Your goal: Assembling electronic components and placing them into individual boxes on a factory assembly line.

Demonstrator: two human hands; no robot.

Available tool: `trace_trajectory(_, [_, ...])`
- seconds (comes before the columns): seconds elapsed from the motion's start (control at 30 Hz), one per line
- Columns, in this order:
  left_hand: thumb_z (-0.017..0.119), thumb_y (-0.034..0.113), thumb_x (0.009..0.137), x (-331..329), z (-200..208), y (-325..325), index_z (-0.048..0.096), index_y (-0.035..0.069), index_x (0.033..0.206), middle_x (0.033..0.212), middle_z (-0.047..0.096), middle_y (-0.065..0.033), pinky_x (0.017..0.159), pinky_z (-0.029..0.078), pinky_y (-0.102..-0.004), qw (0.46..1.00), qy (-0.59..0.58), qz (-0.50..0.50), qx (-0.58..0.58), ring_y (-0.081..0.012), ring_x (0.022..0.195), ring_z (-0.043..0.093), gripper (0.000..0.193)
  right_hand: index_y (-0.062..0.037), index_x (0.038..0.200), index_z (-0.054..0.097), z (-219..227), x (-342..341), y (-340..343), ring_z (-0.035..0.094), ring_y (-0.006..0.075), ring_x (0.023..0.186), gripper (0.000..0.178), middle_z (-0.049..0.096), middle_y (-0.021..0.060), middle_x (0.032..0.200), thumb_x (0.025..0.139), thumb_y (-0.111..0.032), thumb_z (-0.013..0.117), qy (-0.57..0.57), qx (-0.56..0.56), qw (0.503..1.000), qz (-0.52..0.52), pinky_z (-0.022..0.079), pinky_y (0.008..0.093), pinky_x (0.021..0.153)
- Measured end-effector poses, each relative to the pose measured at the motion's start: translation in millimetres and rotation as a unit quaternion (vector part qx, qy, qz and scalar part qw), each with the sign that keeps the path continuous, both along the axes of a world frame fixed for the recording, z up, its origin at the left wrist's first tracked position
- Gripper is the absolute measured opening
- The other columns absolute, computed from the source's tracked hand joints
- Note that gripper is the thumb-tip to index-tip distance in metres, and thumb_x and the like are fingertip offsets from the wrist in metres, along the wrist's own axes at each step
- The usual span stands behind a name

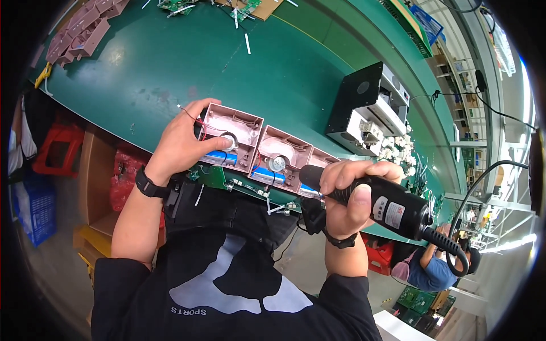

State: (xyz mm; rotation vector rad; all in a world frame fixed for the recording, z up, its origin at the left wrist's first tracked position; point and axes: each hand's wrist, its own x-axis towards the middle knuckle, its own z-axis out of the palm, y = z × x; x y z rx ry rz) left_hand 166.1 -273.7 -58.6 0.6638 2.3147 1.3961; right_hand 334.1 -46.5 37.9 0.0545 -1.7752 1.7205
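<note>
Three pink plastic housings stand in a row along the near table edge. The left housing [232, 126] has my left hand [185, 139] around its left end, fingers outside and thumb resting on a round silver part [229, 142] inside. A blue cylindrical battery [220, 158] lies in its near section. The middle housing [282, 146] holds a similar round part [277, 163] and blue battery [268, 175]. My right hand [352, 196] is wrapped around a black corded electric screwdriver [395, 210], its front end pointing left, over the right housing [322, 157]. Its bit cannot be made out.
Green circuit boards [211, 176] lie along the near table edge. A black and white machine [369, 111] stands right, beside a pile of small white parts [397, 152]. More pink housings [82, 31] are stacked far left. A co-worker [432, 270] sits at right.
</note>
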Motion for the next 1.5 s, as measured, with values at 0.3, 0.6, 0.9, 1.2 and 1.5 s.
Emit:
trace_trajectory(0.3, [0.092,0.028,0.075,-1.4,7.2,4.5,0.058,0.011,0.144,0.141,0.063,-0.0152,0.114,0.044,-0.0410,1.000,-0.007,0.002,-0.013,-0.0329,0.133,0.059,0.078,-0.0114,0.117,0.040,-8.2,-11.9,0.3,0.054,0.0216,0.055,0.036,0.057,0.0115,0.081,0.098,-0.023,0.068,-0.020,-0.026,0.999,-0.002,0.049,0.0376,0.054])
trace_trajectory(0.6, [0.092,0.026,0.075,-3.0,0.2,2.1,0.059,0.009,0.145,0.141,0.063,-0.0153,0.113,0.045,-0.0402,1.000,0.005,0.007,-0.001,-0.0314,0.133,0.059,0.079,-0.0088,0.118,0.041,-9.5,-20.9,-8.3,0.054,0.0209,0.056,0.034,0.057,0.0123,0.080,0.097,-0.015,0.067,-0.021,-0.015,1.000,-0.010,0.050,0.0363,0.054])
trace_trajectory(0.9, [0.093,0.028,0.075,0.3,2.2,5.2,0.059,0.010,0.143,0.135,0.066,-0.0130,0.103,0.051,-0.0396,1.000,0.000,0.001,-0.009,-0.0298,0.117,0.065,0.079,-0.0058,0.114,0.046,-15.7,-23.8,-11.6,0.056,0.0204,0.056,0.027,0.058,0.0110,0.077,0.095,-0.008,0.065,-0.039,0.001,0.996,-0.086,0.052,0.0356,0.054])
trace_trajectory(1.2, [0.091,0.017,0.076,-1.9,-2.3,4.4,0.059,0.008,0.144,0.134,0.068,-0.0092,0.105,0.051,-0.0348,0.999,-0.044,-0.002,-0.005,-0.0197,0.122,0.064,0.076,-0.0034,0.114,0.050,62.5,6.0,56.4,0.056,0.0211,0.056,0.022,0.059,0.0097,0.076,0.101,-0.016,0.062,0.105,-0.009,0.981,-0.161,0.052,0.0376,0.056])
trace_trajectory(1.5, [0.090,0.019,0.076,-2.2,5.5,4.4,0.058,0.007,0.145,0.137,0.067,-0.0134,0.109,0.048,-0.0377,1.000,-0.021,-0.002,-0.005,-0.0245,0.125,0.064,0.077,-0.0033,0.099,0.056,47.2,-26.6,142.1,0.058,0.0218,0.057,0.016,0.059,0.0080,0.075,0.102,-0.017,0.065,0.053,0.023,0.956,-0.287,0.050,0.0375,0.056])
